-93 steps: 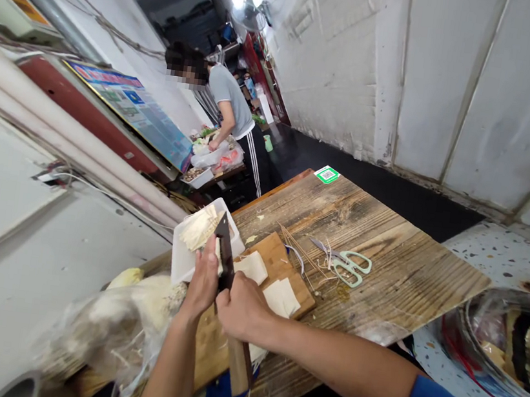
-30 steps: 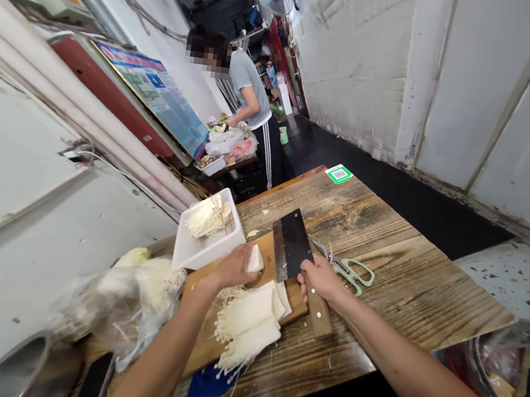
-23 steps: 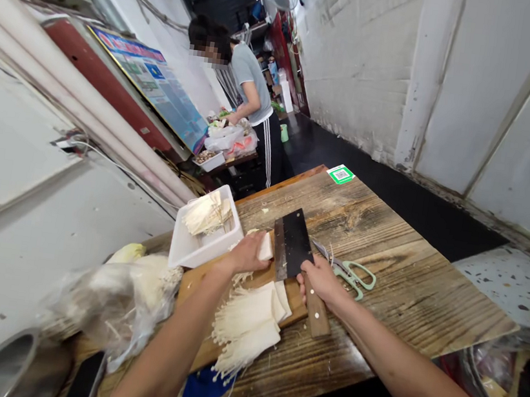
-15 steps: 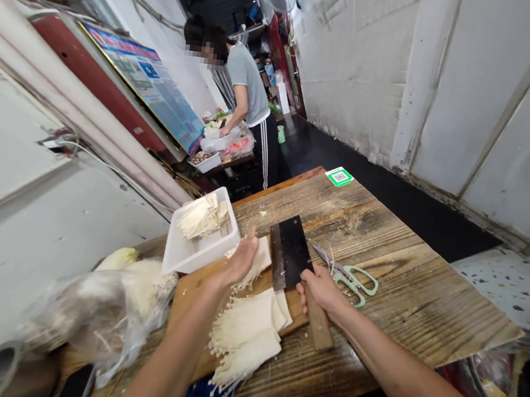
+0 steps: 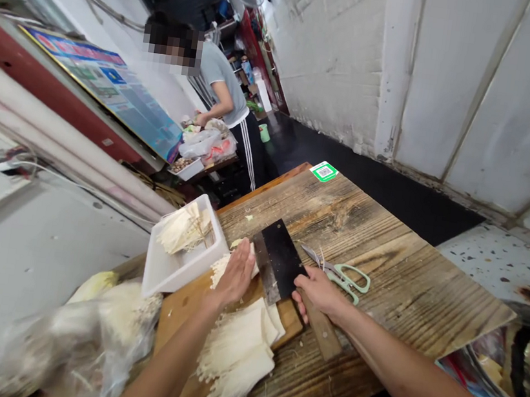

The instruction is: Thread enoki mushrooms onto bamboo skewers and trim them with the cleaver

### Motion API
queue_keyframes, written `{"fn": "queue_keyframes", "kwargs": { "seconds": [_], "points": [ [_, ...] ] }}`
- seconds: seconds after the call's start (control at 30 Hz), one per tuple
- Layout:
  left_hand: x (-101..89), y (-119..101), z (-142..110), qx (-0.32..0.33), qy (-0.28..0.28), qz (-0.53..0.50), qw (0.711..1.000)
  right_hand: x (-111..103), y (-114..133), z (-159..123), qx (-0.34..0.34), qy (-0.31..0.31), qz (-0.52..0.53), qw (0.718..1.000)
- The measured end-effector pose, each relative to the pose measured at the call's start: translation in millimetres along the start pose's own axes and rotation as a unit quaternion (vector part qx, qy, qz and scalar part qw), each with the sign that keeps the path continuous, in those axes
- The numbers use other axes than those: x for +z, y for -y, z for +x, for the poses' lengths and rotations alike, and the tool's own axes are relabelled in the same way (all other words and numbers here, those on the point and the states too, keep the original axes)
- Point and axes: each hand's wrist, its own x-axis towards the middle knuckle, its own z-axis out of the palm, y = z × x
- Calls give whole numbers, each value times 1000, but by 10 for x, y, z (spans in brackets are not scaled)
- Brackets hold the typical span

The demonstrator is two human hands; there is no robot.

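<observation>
My right hand (image 5: 317,294) grips the wooden handle of a cleaver (image 5: 282,253), its wide dark blade tilted over the right side of the cutting board (image 5: 176,317). My left hand (image 5: 237,270) lies flat with fingers stretched out, on a small bunch of enoki mushrooms (image 5: 220,269) mostly hidden under it, close to the blade's edge. Nearer to me, flattened enoki bundles (image 5: 239,351) overlap on the board and hang past its front edge. A white plastic tub (image 5: 191,262) beyond my left hand holds more enoki.
Green-handled scissors (image 5: 349,280) lie right of the cleaver on the wooden table (image 5: 408,295). A plastic bag of mushrooms (image 5: 81,337) sits at the left. A green QR card (image 5: 324,171) marks the far corner. A co-worker (image 5: 225,89) stands at another table behind.
My left hand has turned from edge-on to palm down over the small enoki bunch. The cleaver stays in my right hand, beside that bunch. The whole view has shifted slightly.
</observation>
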Motion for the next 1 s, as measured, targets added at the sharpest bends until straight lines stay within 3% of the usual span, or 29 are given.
{"fn": "queue_keyframes", "kwargs": {
  "seconds": [0.57, 1.0],
  "points": [
    [8, 33, 23, 2, 3, 23, 1000, -11, 46, -49, 16, 13, -13, 1000],
    [3, 28, 64, 9, -11, -8, 1000, 182, 123, 55, 33, 3, -37, 999]
  ]
}}
